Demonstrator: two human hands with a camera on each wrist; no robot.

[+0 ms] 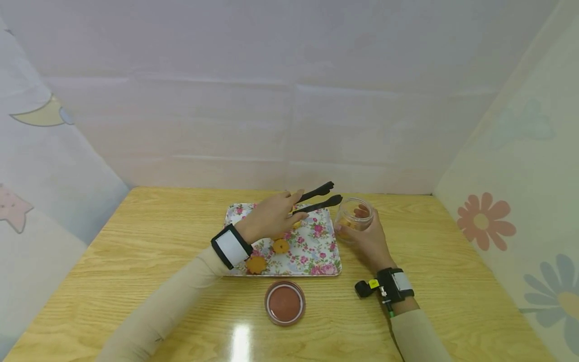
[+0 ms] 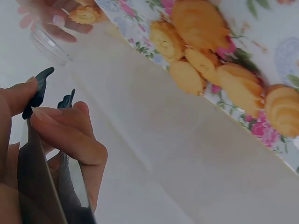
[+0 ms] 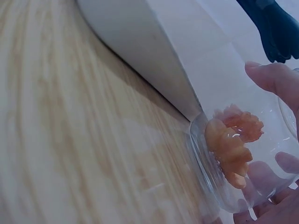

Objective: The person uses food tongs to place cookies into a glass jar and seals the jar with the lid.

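My left hand (image 1: 271, 217) grips a pair of black tongs (image 1: 319, 197) above the flowered tray (image 1: 316, 261); the tong tips point right toward the jar and carry nothing. In the left wrist view my fingers (image 2: 70, 135) curl round the tongs (image 2: 39, 88). Several orange cookies (image 1: 280, 246) lie on the tray (image 2: 275, 51), also seen as cookies (image 2: 201, 28). My right hand (image 1: 368, 240) holds a clear jar (image 1: 355, 216) standing on the table to the right of the tray. Inside the jar (image 3: 243, 154) lie a couple of cookies (image 3: 231, 140).
A brown round lid (image 1: 285, 302) lies on the wooden table (image 1: 135, 241) in front of the tray. Pale fabric walls close in at the back and both sides. The tong tips (image 3: 275, 32) show at the top right of the right wrist view.
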